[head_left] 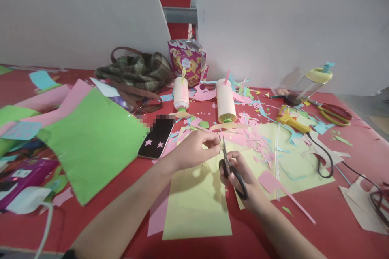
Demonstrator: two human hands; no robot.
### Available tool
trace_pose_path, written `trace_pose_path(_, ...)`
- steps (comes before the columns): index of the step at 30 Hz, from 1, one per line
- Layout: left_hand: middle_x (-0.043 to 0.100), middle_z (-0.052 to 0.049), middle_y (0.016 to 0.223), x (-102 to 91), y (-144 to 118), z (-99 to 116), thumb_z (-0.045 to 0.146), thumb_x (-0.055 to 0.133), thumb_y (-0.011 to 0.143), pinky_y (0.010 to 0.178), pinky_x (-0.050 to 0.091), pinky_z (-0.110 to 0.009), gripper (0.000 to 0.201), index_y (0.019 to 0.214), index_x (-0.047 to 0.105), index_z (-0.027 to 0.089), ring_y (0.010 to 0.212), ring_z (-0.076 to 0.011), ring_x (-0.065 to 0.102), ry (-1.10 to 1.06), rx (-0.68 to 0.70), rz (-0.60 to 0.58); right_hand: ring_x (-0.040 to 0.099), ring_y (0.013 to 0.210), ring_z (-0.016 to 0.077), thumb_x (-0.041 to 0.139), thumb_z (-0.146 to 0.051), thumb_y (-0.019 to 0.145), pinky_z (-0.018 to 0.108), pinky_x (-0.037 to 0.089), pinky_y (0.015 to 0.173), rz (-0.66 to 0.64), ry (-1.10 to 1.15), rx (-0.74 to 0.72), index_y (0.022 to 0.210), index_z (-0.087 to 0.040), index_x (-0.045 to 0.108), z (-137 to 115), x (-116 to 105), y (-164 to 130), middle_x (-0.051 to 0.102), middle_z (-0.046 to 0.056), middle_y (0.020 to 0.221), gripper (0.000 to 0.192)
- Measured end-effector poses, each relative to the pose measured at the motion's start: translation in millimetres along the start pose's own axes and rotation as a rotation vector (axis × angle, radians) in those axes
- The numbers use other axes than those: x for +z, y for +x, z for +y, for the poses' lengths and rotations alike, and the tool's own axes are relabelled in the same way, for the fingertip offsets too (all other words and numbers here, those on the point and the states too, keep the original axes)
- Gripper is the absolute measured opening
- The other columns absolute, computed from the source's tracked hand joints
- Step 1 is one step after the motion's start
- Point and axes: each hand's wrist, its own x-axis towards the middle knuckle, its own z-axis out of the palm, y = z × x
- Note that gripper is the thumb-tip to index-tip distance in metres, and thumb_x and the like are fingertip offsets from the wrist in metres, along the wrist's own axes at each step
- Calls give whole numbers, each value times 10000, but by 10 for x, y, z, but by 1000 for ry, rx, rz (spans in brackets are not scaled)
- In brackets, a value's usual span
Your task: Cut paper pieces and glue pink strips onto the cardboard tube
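No wording can be read anywhere. The snack bag point(187, 61) carries print too blurred to make out. The phone point(156, 136) shows only two pink stars.

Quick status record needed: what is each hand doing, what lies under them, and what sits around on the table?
left hand: pinches a small paper piece, too small to tell colour
right hand: grips black scissors, blades pointing up at the pinch
under hands: yellow paper on red table
left side: green sheet, phone
behind: two cream rolls, snack bag
right side: yellow glue gun, red scissors
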Motion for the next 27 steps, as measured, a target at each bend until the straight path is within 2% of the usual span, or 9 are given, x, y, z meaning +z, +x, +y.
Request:
trace_pose_path(5,420,40,556,-59,-9,-1,199,429,694,527,330,-203,149,555,454,152,545,-79,394,52,-18,-7,304,527,90,532,-426,709,227,245,476,-2,21,22,891,-250,333,26,0,7,382,-26,689,323)
trace_pose_path(14,456,35,585,-128,-10,-37,218,432,707,523,314,-198,148,591,495,152,561,-82,416,119,-41,-97,326,500,65,602,-332,675,195,241,443,35,43,38,864,-240,380,30,-9,11,396,-43,673,305)
trace_pose_path(21,426,44,578,-135,-11,-19,217,424,717,520,304,-191,154,580,455,154,547,-71,395,60,-60,-117,357,434,38,613,-201,651,166,279,407,153,-21,66,838,-240,373,58,-21,14,426,-73,621,308)
trace_pose_path(27,382,50,553,-88,-6,-39,209,428,695,501,286,-189,150,556,424,154,527,-67,359,39,-64,-174,398,433,45,595,-233,673,171,322,396,233,39,46,854,-250,347,75,-21,31,441,-73,631,307)
